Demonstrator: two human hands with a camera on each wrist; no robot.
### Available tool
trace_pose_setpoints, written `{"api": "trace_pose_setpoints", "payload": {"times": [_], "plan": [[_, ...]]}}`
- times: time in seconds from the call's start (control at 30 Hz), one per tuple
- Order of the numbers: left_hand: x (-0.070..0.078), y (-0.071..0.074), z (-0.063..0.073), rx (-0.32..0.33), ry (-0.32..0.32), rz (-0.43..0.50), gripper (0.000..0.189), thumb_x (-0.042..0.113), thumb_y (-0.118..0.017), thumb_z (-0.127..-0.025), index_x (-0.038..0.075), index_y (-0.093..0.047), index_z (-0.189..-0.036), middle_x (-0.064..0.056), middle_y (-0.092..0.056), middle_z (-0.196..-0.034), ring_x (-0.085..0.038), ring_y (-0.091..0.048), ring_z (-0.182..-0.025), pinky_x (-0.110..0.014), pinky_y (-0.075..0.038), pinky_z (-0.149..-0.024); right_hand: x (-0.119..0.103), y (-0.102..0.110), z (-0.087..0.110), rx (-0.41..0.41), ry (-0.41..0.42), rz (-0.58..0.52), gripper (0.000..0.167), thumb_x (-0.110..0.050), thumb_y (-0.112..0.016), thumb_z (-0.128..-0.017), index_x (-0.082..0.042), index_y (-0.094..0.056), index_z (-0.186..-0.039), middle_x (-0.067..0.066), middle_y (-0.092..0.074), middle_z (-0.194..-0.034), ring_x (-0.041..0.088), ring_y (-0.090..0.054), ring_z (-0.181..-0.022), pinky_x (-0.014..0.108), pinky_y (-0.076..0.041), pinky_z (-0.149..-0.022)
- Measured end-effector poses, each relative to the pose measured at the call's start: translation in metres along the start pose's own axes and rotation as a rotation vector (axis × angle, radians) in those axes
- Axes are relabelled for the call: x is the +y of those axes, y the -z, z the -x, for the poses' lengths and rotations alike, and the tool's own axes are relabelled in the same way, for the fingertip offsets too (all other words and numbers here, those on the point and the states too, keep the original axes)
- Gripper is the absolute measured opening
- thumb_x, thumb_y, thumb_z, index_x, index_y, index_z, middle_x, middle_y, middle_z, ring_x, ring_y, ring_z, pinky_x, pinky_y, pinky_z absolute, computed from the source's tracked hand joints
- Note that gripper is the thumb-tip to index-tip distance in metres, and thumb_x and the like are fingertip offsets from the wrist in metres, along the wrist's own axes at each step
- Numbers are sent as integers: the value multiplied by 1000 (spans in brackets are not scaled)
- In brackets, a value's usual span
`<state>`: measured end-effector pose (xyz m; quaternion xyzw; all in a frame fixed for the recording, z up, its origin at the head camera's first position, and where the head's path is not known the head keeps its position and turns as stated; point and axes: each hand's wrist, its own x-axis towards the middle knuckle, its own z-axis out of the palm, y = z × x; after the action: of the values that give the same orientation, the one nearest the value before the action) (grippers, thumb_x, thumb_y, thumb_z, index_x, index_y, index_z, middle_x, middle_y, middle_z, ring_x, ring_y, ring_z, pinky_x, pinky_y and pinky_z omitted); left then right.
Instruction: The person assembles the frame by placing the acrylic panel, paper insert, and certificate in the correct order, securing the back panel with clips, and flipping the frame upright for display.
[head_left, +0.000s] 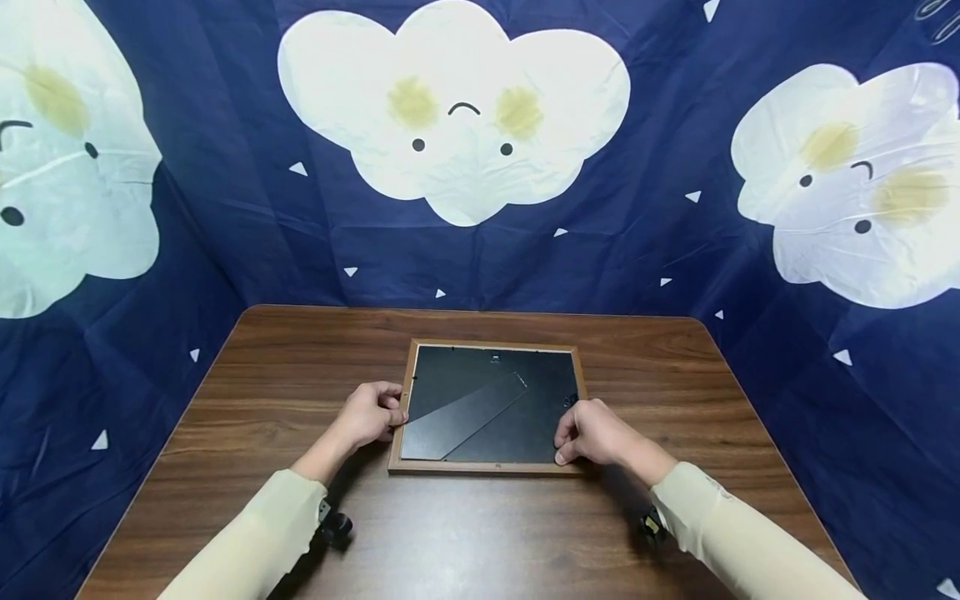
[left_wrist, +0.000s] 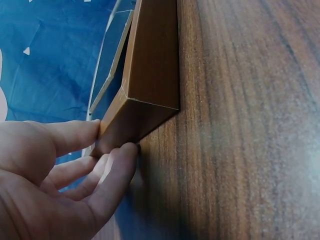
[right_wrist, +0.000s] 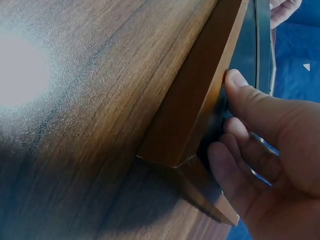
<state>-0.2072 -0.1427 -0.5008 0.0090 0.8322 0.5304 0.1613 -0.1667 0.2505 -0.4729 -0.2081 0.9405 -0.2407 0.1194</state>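
A picture frame (head_left: 487, 468) with a brown wooden border lies face down on the table. Its black backboard (head_left: 457, 375) shows, with a slanting stand leg (head_left: 468, 423) lying against it. At the left border, my left hand (head_left: 372, 412) pinches the frame edge; the left wrist view has its thumb on top of the wood and fingers along the outer side. My right hand (head_left: 596, 432) is at the lower right corner. In the right wrist view its thumb touches the border's inner edge and its curled fingers meet the backboard; whether they pinch anything is hidden.
The wooden table (head_left: 480, 533) has rounded far corners. Behind it and at both sides hangs a dark blue cloth (head_left: 480, 267) with white clouds. Small dark devices, one of them a black wrist camera (head_left: 336, 527), sit under the sleeves. Small metal tabs line the backboard's rim.
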Motion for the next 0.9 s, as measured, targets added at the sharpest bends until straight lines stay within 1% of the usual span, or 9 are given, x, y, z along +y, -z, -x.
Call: {"api": "trace_pose_setpoints", "payload": {"times": [0.3, 0.43, 0.57, 0.7, 0.8, 0.9], "plan": [[1, 1, -2, -5, 11, 4, 55, -7, -71, -88, -13, -51, -139, -12, -60, -96, -14, -64, -75, -37, -62, -62, -6, -2, -3, 26, -24, 37, 29, -17, -92, -72, -20, -66, -62, -17, -54, -59, 2, -48, -60, 22, -43, -59], [3, -1, -1, -7, 14, -5, 55, -7, -70, -88, -13, -51, -139, -12, -59, -95, -14, -63, -76, -37, -62, -62, -5, -2, -3, 16, -33, 33, 30, -15, -93, -71, -19, -64, -63, -16, -54, -60, 3, -49, -61, 23, -43, -59], [5, -1, 2, -6, 7, 5, 56, -8, -71, -88, -14, -50, -139, -13, -58, -96, -15, -63, -75, -39, -62, -62, -2, -2, -3, 4, -31, 22, 29, -17, -93, -71, -20, -65, -64, -17, -53, -60, 3, -49, -62, 23, -43, -61], [5, -2, 3, 2, -5, 13, 55, -7, -71, -88, -14, -50, -139, -15, -59, -97, -15, -63, -75, -40, -62, -62, 4, -2, -2, 2, -4, 3, 26, -20, -93, -72, -22, -67, -70, -18, -54, -64, 1, -50, -65, 23, -44, -64], [3, -2, 3, 4, -3, 15, 55, -7, -71, -88, -14, -51, -139, -15, -59, -98, -16, -64, -75, -40, -62, -62, 8, -1, -1, -4, 32, -26, 22, -19, -93, -73, -21, -71, -77, -14, -59, -71, 2, -53, -69, 22, -46, -65], [3, -2, 3, 4, 4, 20, 55, -6, -71, -89, -13, -51, -140, -15, -58, -98, -16, -64, -75, -40, -62, -62, 10, 0, -1, -11, 48, -64, 21, -18, -92, -74, -19, -74, -85, -9, -64, -78, 5, -56, -73, 22, -48, -67]]}}
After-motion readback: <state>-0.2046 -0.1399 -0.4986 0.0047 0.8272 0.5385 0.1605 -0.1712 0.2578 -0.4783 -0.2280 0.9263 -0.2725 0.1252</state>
